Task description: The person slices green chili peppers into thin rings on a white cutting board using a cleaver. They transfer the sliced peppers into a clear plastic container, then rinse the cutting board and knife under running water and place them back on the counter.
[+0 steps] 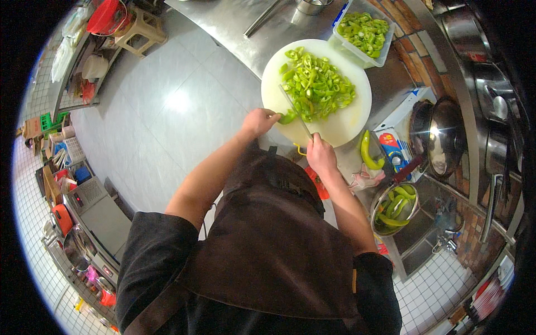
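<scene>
My right hand (321, 155) grips the handle of a kitchen knife (296, 109), seen nearly edge-on above a round white cutting board (354, 125). At the board's left edge, the fingers of my left hand (261, 122) pinch a piece of green pepper (287, 117) beside the blade. A heap of sliced green peppers (320, 86) spreads over the middle and far part of the board. Past the board's far right edge stands a clear plastic container (356, 55) holding more cut pepper (364, 33). One whole green pepper (368, 153) lies on the counter to the right.
Right of me, a metal strainer (374, 217) holds whole peppers by the sink (423, 234). Boxes (395, 150) and dark pans (446, 136) line the brick wall. A steel rod-like tool (261, 19) lies on the steel counter (234, 25). A stool (142, 31) stands far left.
</scene>
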{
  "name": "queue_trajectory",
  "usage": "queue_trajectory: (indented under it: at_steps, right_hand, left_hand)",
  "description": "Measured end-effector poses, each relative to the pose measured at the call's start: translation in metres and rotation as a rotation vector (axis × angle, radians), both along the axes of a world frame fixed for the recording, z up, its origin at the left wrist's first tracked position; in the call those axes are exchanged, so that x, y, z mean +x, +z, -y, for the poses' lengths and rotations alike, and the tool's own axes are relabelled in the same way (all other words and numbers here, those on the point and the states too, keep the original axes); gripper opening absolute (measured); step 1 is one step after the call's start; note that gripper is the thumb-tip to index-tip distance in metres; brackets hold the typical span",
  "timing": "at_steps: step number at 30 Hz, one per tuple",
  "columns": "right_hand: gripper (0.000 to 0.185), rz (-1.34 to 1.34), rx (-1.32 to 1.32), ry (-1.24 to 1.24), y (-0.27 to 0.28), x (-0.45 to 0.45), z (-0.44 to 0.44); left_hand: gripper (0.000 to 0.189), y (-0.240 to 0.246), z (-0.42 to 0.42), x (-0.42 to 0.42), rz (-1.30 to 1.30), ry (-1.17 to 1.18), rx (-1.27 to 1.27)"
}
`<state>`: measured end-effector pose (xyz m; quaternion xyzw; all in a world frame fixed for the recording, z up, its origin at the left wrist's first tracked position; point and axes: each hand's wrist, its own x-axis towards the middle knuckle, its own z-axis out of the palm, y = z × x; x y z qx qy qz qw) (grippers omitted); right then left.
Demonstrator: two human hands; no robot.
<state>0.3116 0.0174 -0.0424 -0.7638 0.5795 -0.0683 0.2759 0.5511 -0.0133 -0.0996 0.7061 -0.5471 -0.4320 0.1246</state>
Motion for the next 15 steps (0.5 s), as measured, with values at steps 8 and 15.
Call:
queue_trajectory:
  at_steps: [8,15]
  right_hand:
    - [0.016,-0.16,0.131,0.022,-0.019,-0.009,-0.021]
    - [0.016,-0.107,0.047,0.059,-0.032,0.003,0.003]
  left_hand:
    - [0.04,-0.001,-0.004,-0.007,0.087,0.07,0.021]
    - [0.037,-0.006,-0.004,-0.007,-0.123,0.238,0.059]
